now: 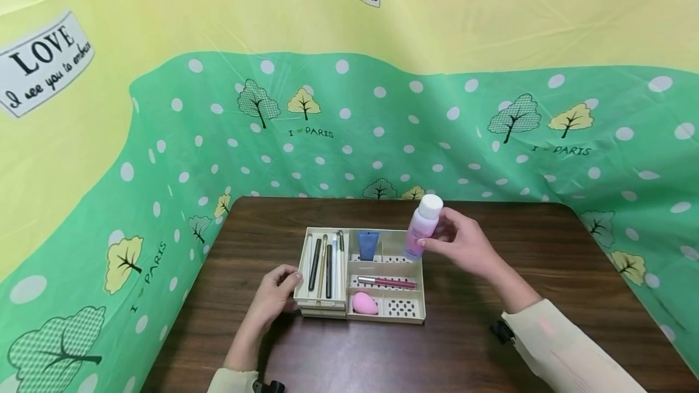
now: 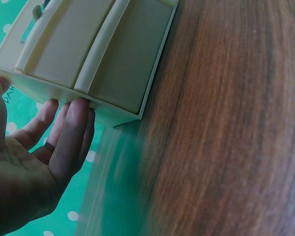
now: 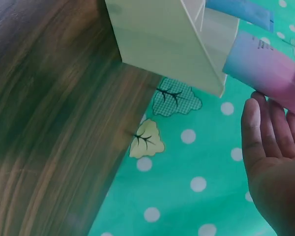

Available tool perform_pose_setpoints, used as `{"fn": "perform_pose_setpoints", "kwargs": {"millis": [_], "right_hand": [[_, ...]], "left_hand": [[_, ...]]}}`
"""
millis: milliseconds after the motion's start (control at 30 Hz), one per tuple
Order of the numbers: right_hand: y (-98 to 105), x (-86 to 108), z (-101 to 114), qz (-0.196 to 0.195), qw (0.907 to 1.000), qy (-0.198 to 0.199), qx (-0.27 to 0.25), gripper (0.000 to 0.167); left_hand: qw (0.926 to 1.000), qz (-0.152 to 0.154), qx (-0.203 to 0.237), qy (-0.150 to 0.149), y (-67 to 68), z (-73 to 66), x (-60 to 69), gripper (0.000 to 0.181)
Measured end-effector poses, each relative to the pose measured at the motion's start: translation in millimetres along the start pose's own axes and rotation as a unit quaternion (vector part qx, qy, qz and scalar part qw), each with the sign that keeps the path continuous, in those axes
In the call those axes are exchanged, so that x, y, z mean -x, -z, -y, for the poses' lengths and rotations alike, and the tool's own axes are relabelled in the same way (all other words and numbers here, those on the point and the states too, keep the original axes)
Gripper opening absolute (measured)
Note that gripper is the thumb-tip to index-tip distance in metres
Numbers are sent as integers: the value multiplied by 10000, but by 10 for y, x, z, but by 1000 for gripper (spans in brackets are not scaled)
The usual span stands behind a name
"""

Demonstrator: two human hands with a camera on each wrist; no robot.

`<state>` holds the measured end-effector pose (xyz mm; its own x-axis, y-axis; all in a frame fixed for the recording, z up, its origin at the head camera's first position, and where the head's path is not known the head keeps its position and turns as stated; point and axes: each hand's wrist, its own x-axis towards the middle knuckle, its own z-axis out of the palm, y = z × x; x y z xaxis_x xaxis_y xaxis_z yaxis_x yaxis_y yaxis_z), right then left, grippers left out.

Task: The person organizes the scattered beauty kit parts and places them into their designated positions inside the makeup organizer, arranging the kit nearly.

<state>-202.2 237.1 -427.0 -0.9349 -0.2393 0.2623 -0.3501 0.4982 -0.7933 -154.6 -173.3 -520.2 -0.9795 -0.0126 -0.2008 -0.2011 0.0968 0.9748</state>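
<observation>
A cream makeup organizer [image 1: 385,319] stands on the table. My left hand [image 1: 273,293] rests against its left side, the thumb at the top rim and the fingertips on the side wall in the left wrist view. My right hand [image 1: 464,241] pinches a pink and pale blue bottle [image 1: 417,235] with a white cap. Slightly tilted, the bottle is over the back right compartment; whether its base touches is unclear. A blue tube [image 1: 368,245] stands in the neighbouring compartment. A dark pink tube with a silver end [image 1: 388,282] lies in the middle row, and a pink makeup sponge [image 1: 364,303] in front.
Several brushes and pencils [image 1: 329,265] lie in the organizer's left tray. Drawers face the front below them, seen in the left wrist view. The brown wooden table [image 1: 491,344] meets a green and yellow printed cloth [image 1: 377,114] behind and at the sides.
</observation>
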Motion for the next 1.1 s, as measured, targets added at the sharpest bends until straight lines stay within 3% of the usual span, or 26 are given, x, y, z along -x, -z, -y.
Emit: {"fn": "perform_pose_setpoints", "kwargs": {"millis": [267,633,867,1100], "right_hand": [[-188,-122,-87,266,9993,134,-228,52],[-430,-203,-135,566,9983,75,-130,58],[-495,-175,-71,607,9948,567,590,60],[-519,-168,-64,542,9953,331,733,52]], "left_hand": [[10000,34,3,-29,1,11,-35,19],[10000,32,4,-20,-4,10,-3,20],[10000,37,44,-8,-3,1,0,20],[10000,9,51,17,-2,5,-2,19]]}}
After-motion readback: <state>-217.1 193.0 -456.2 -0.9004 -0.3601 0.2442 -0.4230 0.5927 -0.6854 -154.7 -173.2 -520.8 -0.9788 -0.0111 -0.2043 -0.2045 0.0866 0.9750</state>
